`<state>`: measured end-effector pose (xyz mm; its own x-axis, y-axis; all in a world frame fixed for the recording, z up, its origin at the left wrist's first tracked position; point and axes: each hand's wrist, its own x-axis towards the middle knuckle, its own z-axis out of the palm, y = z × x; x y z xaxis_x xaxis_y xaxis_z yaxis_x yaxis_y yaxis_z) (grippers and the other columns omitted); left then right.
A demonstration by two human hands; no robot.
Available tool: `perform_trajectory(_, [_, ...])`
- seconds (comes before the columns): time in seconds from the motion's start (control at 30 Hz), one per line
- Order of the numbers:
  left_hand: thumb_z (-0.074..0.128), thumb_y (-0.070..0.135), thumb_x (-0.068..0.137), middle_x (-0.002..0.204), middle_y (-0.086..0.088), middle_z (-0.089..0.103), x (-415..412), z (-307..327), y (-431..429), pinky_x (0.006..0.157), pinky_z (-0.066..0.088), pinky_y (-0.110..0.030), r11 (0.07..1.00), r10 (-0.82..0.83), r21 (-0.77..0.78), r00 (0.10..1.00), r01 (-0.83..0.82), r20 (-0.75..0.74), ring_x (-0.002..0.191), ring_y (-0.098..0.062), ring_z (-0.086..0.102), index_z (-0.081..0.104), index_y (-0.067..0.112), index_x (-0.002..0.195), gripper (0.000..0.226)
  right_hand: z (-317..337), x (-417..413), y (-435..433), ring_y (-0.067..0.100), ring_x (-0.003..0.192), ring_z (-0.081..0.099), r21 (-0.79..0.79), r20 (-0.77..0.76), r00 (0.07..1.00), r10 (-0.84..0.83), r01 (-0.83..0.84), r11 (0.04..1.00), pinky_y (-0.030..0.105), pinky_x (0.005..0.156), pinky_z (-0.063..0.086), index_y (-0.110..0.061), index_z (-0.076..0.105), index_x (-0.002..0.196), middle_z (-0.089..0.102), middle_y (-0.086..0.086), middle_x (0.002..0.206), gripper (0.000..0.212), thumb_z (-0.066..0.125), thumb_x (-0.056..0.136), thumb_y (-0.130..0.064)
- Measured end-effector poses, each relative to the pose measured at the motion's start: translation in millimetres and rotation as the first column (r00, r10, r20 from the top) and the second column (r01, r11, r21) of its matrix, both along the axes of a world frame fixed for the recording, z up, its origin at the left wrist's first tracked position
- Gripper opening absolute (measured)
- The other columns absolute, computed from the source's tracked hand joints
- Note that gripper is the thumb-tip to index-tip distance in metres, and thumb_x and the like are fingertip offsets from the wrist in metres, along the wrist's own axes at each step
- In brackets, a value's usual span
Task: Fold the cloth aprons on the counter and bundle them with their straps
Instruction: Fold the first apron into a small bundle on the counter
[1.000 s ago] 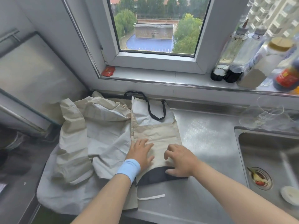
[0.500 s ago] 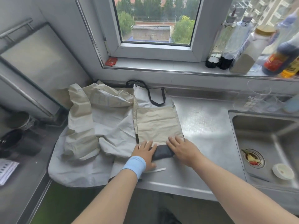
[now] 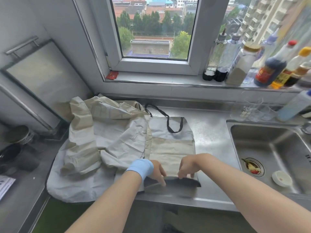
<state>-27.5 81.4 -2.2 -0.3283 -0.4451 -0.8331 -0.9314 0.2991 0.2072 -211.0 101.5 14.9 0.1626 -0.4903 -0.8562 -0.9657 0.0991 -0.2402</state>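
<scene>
A beige and grey apron (image 3: 170, 148) lies folded into a long narrow strip on the steel counter (image 3: 212, 137), its black neck strap (image 3: 165, 117) looped at the far end. Both hands grip its near, dark-lined hem, lifted a little off the counter. My left hand (image 3: 158, 172), with a blue wristband, pinches the left part of the hem. My right hand (image 3: 188, 167) pinches the right part, fingers curled over the edge. A heap of crumpled pale aprons (image 3: 99, 140) lies to the left, overlapping the folded one.
A sink (image 3: 272, 157) with food scraps in its drain and a small white dish sits at the right. Bottles (image 3: 242, 64) line the window sill, glasses (image 3: 250, 106) stand below them. A steel tray (image 3: 38, 81) leans at the left over dark pans.
Both hands slid from pressing flat on the apron's middle down to its near hem and now pinch and lift it. The camera tilted up.
</scene>
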Motion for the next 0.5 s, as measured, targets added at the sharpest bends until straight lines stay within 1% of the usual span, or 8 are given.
perform_trajectory(0.03, [0.073, 0.06, 0.067, 0.133, 0.013, 0.056, -1.2, -1.5, -0.6, 0.103, 0.043, -0.035, 0.999, 0.014, 0.034, 1.0, -0.014, 0.006, 0.117, -0.017, 0.055, 0.055, 0.041, 0.132, 0.07, -4.9, -2.0, -1.6, 0.022, 0.09, 0.072, 0.034, 0.042, 0.998, -0.054, 0.052, 0.998, 0.038, 0.094, 0.052, -0.026, 0.073, 0.1, 0.073, -0.003, 0.105, 0.034, 0.064, 0.077, -0.049])
perform_trajectory(0.07, [0.072, 0.063, 0.066, 0.13, 0.013, 0.057, -1.5, -2.9, -2.1, 0.101, 0.042, -0.034, 0.997, 0.049, 0.054, 0.999, -0.049, -0.011, 0.114, -0.015, 0.056, 0.053, 0.042, 0.133, 0.073, -10.1, -3.7, -3.9, 0.02, 0.093, 0.071, 0.008, 0.079, 0.992, -0.102, 0.102, 0.995, 0.038, 0.097, 0.051, -0.029, 0.071, 0.105, 0.073, -0.003, 0.108, 0.036, 0.062, 0.078, -0.051])
perform_trajectory(0.1, [0.071, 0.062, 0.069, 0.124, 0.012, 0.06, -3.1, -4.3, -5.9, 0.099, 0.042, -0.031, 0.994, 0.093, 0.057, 0.995, -0.091, -0.038, 0.108, -0.014, 0.058, 0.052, 0.041, 0.133, 0.071, -14.1, -6.1, -8.0, 0.019, 0.099, 0.069, -0.077, 0.098, 0.987, -0.129, 0.137, 0.988, 0.037, 0.098, 0.05, -0.03, 0.07, 0.111, 0.072, -0.003, 0.113, 0.038, 0.059, 0.081, -0.05])
perform_trajectory(0.17, [0.066, 0.054, 0.08, 0.116, 0.01, 0.064, -6.2, -9.7, -18.1, 0.1, 0.043, -0.029, 0.992, 0.118, -0.024, 0.987, -0.121, -0.112, 0.104, -0.014, 0.061, 0.052, 0.036, 0.135, 0.059, -23.6, -12.3, -19.8, 0.018, 0.119, 0.058, -0.338, 0.013, 0.994, -0.106, 0.104, 0.935, 0.034, 0.102, 0.045, -0.033, 0.062, 0.126, 0.061, -0.003, 0.132, 0.042, 0.051, 0.087, -0.042])
perform_trajectory(0.23, [0.061, 0.043, 0.087, 0.125, 0.007, 0.062, -9.7, -13.6, -37.3, 0.102, 0.043, -0.03, 0.975, 0.086, -0.191, 0.984, -0.116, -0.159, 0.114, -0.016, 0.059, 0.053, 0.034, 0.134, 0.049, -30.7, -18.6, -32.6, 0.022, 0.134, 0.042, -0.493, -0.122, 0.992, -0.021, -0.043, 0.869, 0.036, 0.108, 0.036, -0.033, 0.051, 0.139, 0.045, -0.001, 0.147, 0.046, 0.045, 0.094, -0.036])
perform_trajectory(0.33, [0.057, 0.037, 0.091, 0.142, 0.005, 0.046, -12.8, -16.9, -68.7, 0.107, 0.038, -0.037, 0.917, -0.007, -0.392, 0.981, -0.072, -0.195, 0.131, -0.019, 0.042, 0.046, 0.037, 0.139, 0.049, -40.6, -28.5, -50.1, 0.026, 0.143, 0.03, -0.502, -0.18, 0.981, 0.067, -0.15, 0.852, 0.041, 0.112, 0.031, -0.031, 0.035, 0.15, 0.022, 0.004, 0.161, 0.053, 0.04, 0.097, -0.025])
perform_trajectory(0.4, [0.054, 0.04, 0.092, 0.154, 0.005, 0.03, -16.1, -20.8, -88.1, 0.113, 0.03, -0.04, 0.879, -0.131, -0.475, 0.981, 0.047, -0.146, 0.141, -0.021, 0.028, 0.036, 0.039, 0.146, 0.056, -46.8, -35.9, -64.2, 0.027, 0.143, 0.03, -0.502, -0.169, 0.983, 0.072, -0.149, 0.852, 0.04, 0.11, 0.035, -0.032, 0.028, 0.153, 0.013, 0.005, 0.164, 0.06, 0.041, 0.095, -0.019])
perform_trajectory(0.5, [0.05, 0.044, 0.094, 0.161, 0.002, 0.011, -20.9, -32.9, -113.0, 0.117, 0.02, -0.043, 0.824, -0.296, -0.512, 0.955, 0.243, -0.024, 0.148, -0.022, 0.008, 0.025, 0.041, 0.149, 0.06, -51.8, -44.4, -91.8, 0.029, 0.133, 0.041, -0.55, -0.162, 0.982, 0.098, -0.172, 0.817, 0.037, 0.099, 0.042, -0.038, 0.019, 0.154, 0.019, 0.007, 0.16, 0.07, 0.042, 0.093, -0.013])
